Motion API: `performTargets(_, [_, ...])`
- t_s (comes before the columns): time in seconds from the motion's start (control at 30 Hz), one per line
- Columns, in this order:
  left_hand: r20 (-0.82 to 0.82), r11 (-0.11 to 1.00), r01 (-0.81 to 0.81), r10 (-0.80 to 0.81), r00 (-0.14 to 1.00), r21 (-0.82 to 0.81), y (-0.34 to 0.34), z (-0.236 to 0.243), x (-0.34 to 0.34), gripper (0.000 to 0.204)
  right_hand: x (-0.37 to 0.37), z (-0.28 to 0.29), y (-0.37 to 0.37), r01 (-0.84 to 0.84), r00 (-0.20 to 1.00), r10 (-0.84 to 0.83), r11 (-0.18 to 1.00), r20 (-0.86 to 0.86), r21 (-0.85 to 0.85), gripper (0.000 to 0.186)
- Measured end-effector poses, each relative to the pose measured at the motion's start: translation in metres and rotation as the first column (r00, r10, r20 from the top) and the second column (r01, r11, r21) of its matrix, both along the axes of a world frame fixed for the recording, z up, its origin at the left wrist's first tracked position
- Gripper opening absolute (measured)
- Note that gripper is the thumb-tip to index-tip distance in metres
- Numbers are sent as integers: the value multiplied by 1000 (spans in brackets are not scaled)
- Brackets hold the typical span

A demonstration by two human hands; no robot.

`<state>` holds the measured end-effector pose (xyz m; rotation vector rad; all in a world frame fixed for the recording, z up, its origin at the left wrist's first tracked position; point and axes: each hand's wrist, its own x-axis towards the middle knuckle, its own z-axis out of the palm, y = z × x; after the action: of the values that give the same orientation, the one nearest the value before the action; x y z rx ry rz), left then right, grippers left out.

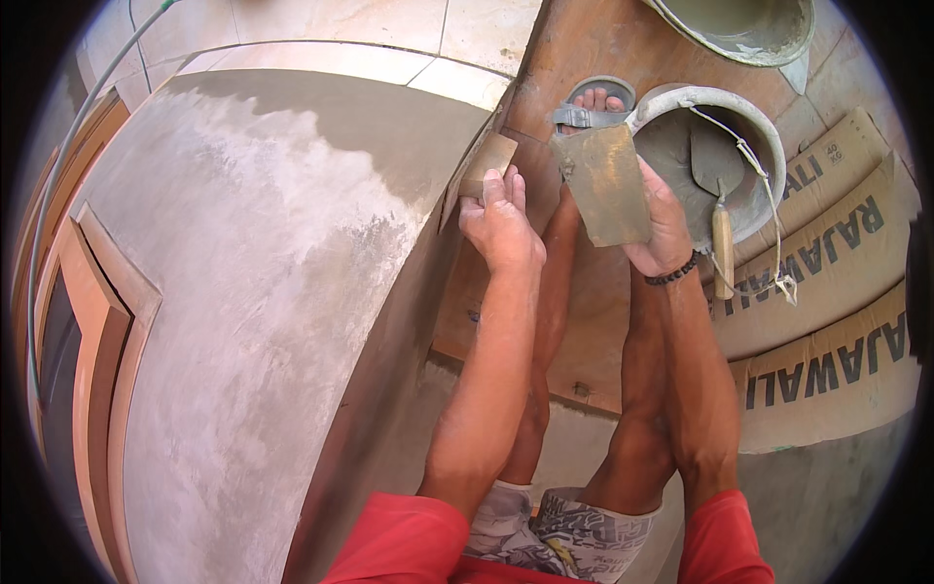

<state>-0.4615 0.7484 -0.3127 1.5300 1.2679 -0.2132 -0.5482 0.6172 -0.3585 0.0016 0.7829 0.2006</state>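
Observation:
My left hand (pixel 501 219) grips a small tan flat piece (pixel 484 161) at the long edge of the grey plastered surface (pixel 243 273), which has a darker damp band near the top. My right hand (pixel 662 214) holds a flat rectangular plate (pixel 598 180), dull grey with yellowish smears, partly over the rim of a grey-crusted bucket (pixel 754 127). A trowel with a wooden handle (pixel 722 248) rests in that bucket, blade inside, beside a pale cord tied at the bucket.
Printed paper sacks (pixel 812 292) lie at the right. Another bucket (pixel 739 29) stands top right. My sandaled foot (pixel 593 107) is on brown boards (pixel 545 49). Orange wooden frames (pixel 97 350) and a hose (pixel 34 292) are at the left, light tiles (pixel 360 24) at the top.

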Motion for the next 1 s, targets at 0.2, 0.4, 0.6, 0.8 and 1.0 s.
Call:
performTargets(0.2, [9, 1000, 5, -5, 1000, -7, 1, 2, 0, 34, 1, -1, -6, 0, 1000, 0, 1000, 10, -14, 58])
performTargets(0.4, [9, 1000, 4, -3, 1000, -26, 3, 0, -3, 32, -1, -3, -5, -3, 1000, 4, 999, 20, -51, 63])
performTargets(0.6, [12, 1000, 10, -9, 1000, -28, 3, 1, -3, 32, -3, -4, -4, -5, 1000, 6, 999, 11, -48, 63])
performTargets(0.8, [17, 999, 15, -14, 1000, -32, 3, 2, -3, 34, -5, -7, -5, -17, 1000, 17, 998, -6, -55, 60])
performTargets(1.0, [12, 999, 24, -24, 1000, -30, 3, 2, -2, 33, -6, -7, -7, -17, 1000, 17, 999, 10, -51, 58])
